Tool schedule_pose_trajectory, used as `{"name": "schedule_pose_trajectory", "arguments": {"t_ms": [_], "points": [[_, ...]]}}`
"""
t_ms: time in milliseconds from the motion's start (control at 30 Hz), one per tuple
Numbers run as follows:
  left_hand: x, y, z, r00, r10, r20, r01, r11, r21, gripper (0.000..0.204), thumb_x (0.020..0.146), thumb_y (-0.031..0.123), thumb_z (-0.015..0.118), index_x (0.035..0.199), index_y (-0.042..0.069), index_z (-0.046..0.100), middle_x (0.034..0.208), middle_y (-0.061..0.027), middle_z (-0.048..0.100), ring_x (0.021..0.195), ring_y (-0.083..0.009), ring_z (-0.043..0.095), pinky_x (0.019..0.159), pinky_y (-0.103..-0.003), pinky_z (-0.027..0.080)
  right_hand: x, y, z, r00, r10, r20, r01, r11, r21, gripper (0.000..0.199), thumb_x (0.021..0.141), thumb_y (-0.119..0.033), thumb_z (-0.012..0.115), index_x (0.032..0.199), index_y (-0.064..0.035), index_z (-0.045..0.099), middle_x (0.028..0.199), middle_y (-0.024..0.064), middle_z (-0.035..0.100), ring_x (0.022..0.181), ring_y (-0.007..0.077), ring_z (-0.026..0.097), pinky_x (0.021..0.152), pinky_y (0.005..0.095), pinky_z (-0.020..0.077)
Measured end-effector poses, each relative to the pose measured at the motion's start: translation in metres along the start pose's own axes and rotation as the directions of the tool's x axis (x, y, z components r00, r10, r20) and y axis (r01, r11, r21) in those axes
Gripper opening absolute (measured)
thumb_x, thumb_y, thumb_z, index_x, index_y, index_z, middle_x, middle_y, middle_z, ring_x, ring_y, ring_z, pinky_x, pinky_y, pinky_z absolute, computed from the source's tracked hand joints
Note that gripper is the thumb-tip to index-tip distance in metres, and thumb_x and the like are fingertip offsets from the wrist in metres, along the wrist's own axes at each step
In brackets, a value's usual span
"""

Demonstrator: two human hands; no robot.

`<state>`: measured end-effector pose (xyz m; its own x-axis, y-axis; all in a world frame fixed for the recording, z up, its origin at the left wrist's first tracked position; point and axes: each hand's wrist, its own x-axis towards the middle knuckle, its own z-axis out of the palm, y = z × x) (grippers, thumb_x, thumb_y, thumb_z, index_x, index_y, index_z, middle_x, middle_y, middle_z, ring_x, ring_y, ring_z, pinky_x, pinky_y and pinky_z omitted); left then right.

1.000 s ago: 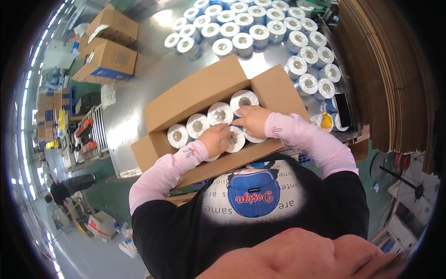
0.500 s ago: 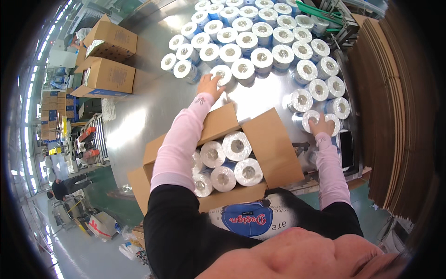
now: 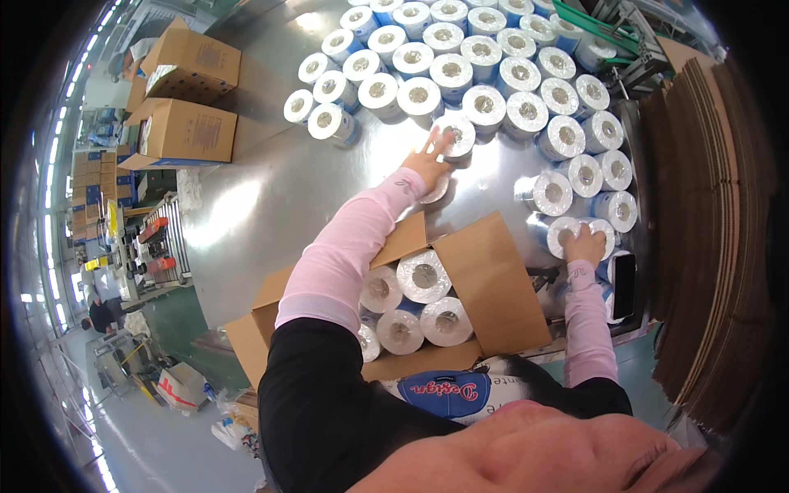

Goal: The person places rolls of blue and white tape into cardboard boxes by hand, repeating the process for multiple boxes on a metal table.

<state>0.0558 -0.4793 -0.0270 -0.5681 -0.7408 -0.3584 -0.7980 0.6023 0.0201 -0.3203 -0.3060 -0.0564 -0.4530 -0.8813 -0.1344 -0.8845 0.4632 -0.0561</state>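
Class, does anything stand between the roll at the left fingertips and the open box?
Yes: between the roll at the left hand and the open box are a second roll, partly hidden by that hand, and the box's far flap.

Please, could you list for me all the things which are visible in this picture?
Table rolls: dozens, white and blue, top to right
Boxed rolls: at least five, white, lower middle
Open box: one, brown, lower middle
Table: one, silver, middle
Other large boxes: two, brown, upper left
Cardboard stack: one, brown, right
Phone-like device: one, black, right table edge
Distant goods: too small to count, mixed colours, left
Left hand: one, pink-sleeved, at front roll
Right hand: one, pink-sleeved, on right-hand rolls
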Motion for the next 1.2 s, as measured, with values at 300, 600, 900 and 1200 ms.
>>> {"name": "schedule_pose_trajectory", "arguments": {"t_ms": [300, 600, 900, 1200], "points": [[0.001, -0.006, 0.009, 0.964, -0.262, 0.052, 0.252, 0.956, 0.147, 0.035, 0.081, 0.025, 0.065, 0.116, 0.023, 0.068, 0.139, -0.0135, 0.049, 0.135, -0.0315, 0.036, 0.104, -0.042, 0.034, -0.073, -0.037, 0.029, 0.935, -0.352, -0.051, 0.353, 0.936, 0.015, 0.035, 0.073, -0.030, 0.070, 0.098, -0.0066, 0.065, 0.097, 0.0227, 0.051, 0.091, 0.0412, 0.052, 0.080, 0.0488, 0.0431], [-0.135, -0.082, -0.043, 0.716, -0.632, -0.296, 0.159, 0.561, -0.812, 0.047, 0.073, 0.034, 0.075, 0.110, 0.006, 0.068, 0.103, -0.0095, 0.070, 0.090, -0.0200, 0.066, 0.086, -0.032, 0.051, -0.038, 0.001, 0.024, 0.944, -0.290, 0.157, 0.269, 0.952, 0.146, 0.038, 0.079, -0.040, 0.067, 0.092, -0.0037, 0.066, 0.094, 0.0192, 0.064, 0.089, 0.0329, 0.064, 0.073, 0.0466, 0.0505], [-0.463, -0.059, -0.097, 0.888, -0.407, -0.212, -0.336, -0.260, -0.905, 0.033, 0.084, 0.005, 0.064, 0.117, 0.002, 0.062, 0.108, -0.0052, 0.067, 0.098, -0.0122, 0.061, 0.089, -0.029, 0.050, -0.048, -0.123, -0.232, 0.625, -0.776, -0.087, -0.469, -0.462, 0.753, 0.048, 0.095, -0.034, 0.052, 0.134, -0.0066, 0.049, 0.134, 0.0126, 0.054, 0.124, 0.0272, 0.051, 0.105, 0.0450, 0.0412], [-0.547, 0.028, -0.080, 0.952, -0.205, -0.228, 0.146, 0.957, -0.251, 0.024, 0.065, 0.019, 0.072, 0.087, 0.011, 0.071, 0.093, -0.0127, 0.059, 0.101, -0.0311, 0.055, 0.087, -0.041, 0.047, -0.301, -0.331, -0.219, -0.343, -0.938, 0.054, 0.882, -0.302, 0.362, 0.032, 0.065, -0.029, 0.069, 0.090, -0.0095, 0.072, 0.085, 0.0152, 0.056, 0.086, 0.0327, 0.057, 0.073, 0.0446, 0.0462]]}}
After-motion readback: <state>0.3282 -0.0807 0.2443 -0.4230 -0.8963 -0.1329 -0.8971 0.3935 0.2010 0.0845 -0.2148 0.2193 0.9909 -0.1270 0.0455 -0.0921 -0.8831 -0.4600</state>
